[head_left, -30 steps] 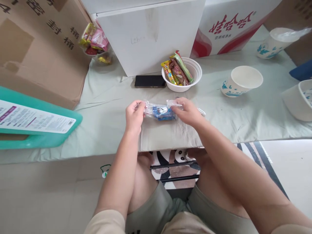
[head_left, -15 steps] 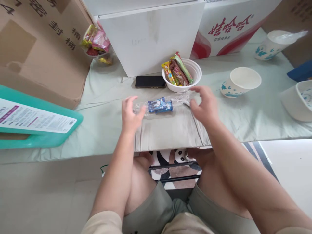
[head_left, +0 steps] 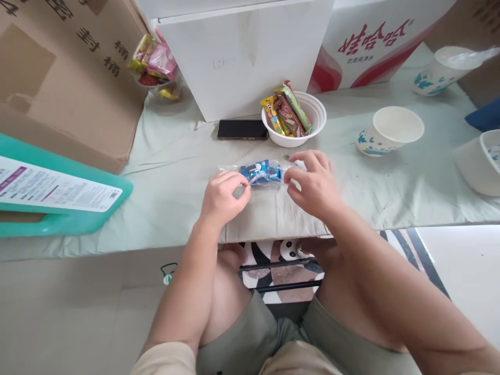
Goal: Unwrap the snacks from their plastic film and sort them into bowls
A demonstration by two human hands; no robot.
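Observation:
A clear plastic bag (head_left: pixel 283 165) with blue snack packets (head_left: pixel 260 172) inside lies flat near the table's front edge. At its left end is my left hand (head_left: pixel 226 195), thumb and fingers curled together on the plastic by the packets. My right hand (head_left: pixel 314 182) reaches over the bag's right end. Its fingers are bent and its thumb stands a little apart, with plastic just beneath the fingertips. Behind the bag, a white bowl (head_left: pixel 317 117) holds several wrapped snack sticks (head_left: pixel 289 112). To the left of the bowl lies a black phone (head_left: pixel 242 129).
Paper cups (head_left: pixel 396 127) stand on the right, with a white container (head_left: pixel 474 164) at the edge. A green jug (head_left: pixel 113 195) and a cardboard box (head_left: pixel 78 94) occupy the left. White boxes (head_left: pixel 250 62) line the back, beside a tub of snacks (head_left: pixel 156 65).
Both hands have moved inward and down onto the bag's ends. My left hand's fingers have closed from a wider spread. The packets have shifted slightly right in view.

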